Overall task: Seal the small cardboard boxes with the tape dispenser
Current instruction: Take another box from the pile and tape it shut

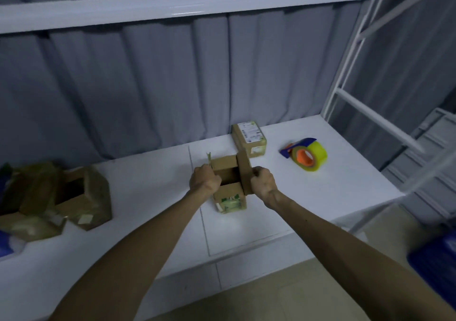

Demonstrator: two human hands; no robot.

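Open box (229,197) sat on the table (345,185). Left hand (204,178) gripped its left flap and right hand (264,181) clamped the right flap, probably to fold both shut for taping. Tape dispenser (306,155) lay untouched nearby on the right, and a closed box (249,138) sat behind.

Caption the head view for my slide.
Left hand and right hand grip open box flaps; tape dispenser lies nearby.

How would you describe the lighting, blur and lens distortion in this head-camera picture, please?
Head view: dim, bluish light overall; a glare streak on the white shelf beam; the open boxes at left are smeared by blur, while the middle cardboard box and tape dispenser look fairly crisp; wide-angle distortion bows the beam and tilts the ladder frame.
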